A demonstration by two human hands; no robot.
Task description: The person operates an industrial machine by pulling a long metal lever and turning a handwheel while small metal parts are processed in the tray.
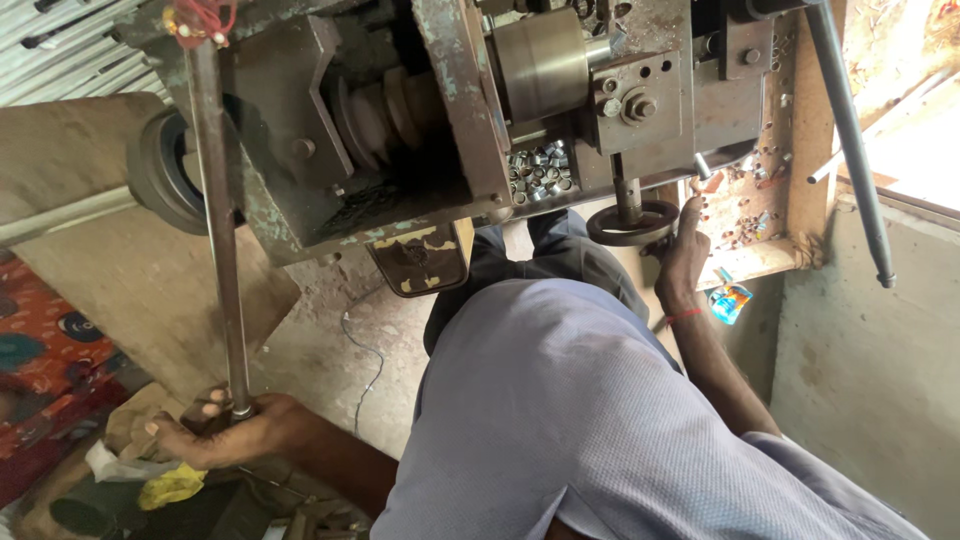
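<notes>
From up here I look down past my grey shirt onto an old green-painted press machine (400, 130) that fills the top of the view from ten to two o'clock. My left hand (225, 435), down at seven o'clock, has its grip closed tight round the lower end of a long steel lever rod (218, 230), which runs nearly straight up to eleven o'clock where red thread (205, 18) is tied near its top. I judge that rod to be heavy, stiff and a little greasy, so the low end, where I hold it, gives the most leverage; a full wrapped fist seems safer than fingertips. My right hand (685, 250), at about three o'clock from the centre, reaches up just beside the small round handwheel (632, 222) under the machine's head; its fingers curl towards the wheel's rim and a small piece near the tool block, but I cannot tell whether they are closed on anything. A pile of small shiny metal sleeves (540, 170) sits in a pocket of the machine at twelve o'clock, and more small pieces lie scattered over the wooden tray (790, 140) at two o'clock. Those I take to be light, hard and slippery, best pinched one at a time. A second dark lever bar (850, 150) slants down at three o'clock, apart from both hands.
</notes>
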